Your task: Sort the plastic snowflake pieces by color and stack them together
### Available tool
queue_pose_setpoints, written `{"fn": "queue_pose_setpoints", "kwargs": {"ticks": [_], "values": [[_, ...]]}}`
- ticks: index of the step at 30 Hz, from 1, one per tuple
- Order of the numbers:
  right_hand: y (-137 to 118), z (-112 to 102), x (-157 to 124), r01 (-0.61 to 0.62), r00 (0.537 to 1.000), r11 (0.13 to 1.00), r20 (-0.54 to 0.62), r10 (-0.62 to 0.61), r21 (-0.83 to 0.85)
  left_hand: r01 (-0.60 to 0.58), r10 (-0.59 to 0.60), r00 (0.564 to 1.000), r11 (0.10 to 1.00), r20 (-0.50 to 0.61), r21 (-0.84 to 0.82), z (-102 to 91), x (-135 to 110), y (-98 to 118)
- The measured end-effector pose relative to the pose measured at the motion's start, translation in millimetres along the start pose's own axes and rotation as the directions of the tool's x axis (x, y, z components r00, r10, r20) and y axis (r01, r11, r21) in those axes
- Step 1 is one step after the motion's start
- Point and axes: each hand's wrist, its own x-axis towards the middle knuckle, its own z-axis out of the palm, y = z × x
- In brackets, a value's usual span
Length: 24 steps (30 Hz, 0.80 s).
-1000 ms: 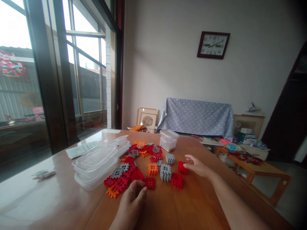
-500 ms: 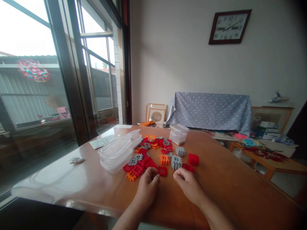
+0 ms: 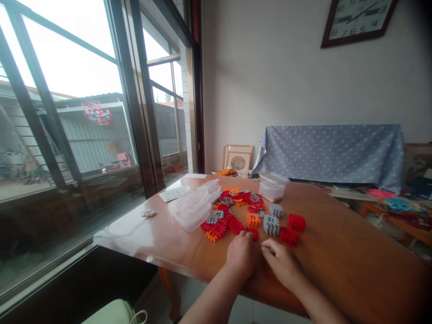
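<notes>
My left hand (image 3: 242, 253) is low over the near side of the table, fingers curled, its fingertips over the near edge of a flat red interlocking block (image 3: 254, 233). Whether it grips that block is hidden behind the fingers. Beside it my right hand (image 3: 280, 258) is closed, thumb against the fingers, with nothing visible in it. Just beyond are an orange block (image 3: 253, 220), a grey stack (image 3: 271, 225) and a red stack (image 3: 288, 236). A smaller grey stack (image 3: 276, 210) and another red stack (image 3: 297, 222) stand farther off.
A loose pile of red, grey and orange blocks (image 3: 219, 225) lies left of centre. Clear plastic containers (image 3: 192, 209) sit beside it; another clear box (image 3: 274, 186) stands at the back. A small packet (image 3: 148, 213) and a printed sheet (image 3: 174, 193) lie left on the wooden table (image 3: 337, 234).
The view has swung left, so everything sits farther right. My left hand has turned knuckles-up and reached forward to the flat red block. My right hand has drawn back from the red stack.
</notes>
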Motion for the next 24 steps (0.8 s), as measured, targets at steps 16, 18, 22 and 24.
{"fn": "queue_pose_setpoints", "kwargs": {"ticks": [16,18,22,24], "values": [[2.2,1.1,0.0,0.031,0.997,0.999,-0.070,-0.029,0.021,-0.018,0.022,0.997,0.999,-0.078,0.049,-8.2,-9.0,0.5],[-1.2,-0.2,-0.6,0.028,0.997,0.999,-0.078,-0.027,0.017,-0.004,0.009,0.998,0.997,-0.062,0.075,-7.9,-7.3,2.1],[-4.1,-0.5,-1.4,0.019,0.995,1.000,-0.096,-0.017,0.015,-0.021,0.028,0.998,0.993,-0.062,0.117,-5.4,-4.1,1.8],[-4.8,-0.3,-1.7,0.020,0.995,1.000,-0.099,-0.018,0.020,-0.030,0.039,0.997,0.991,-0.064,0.133,-4.3,-2.7,1.1]]}}
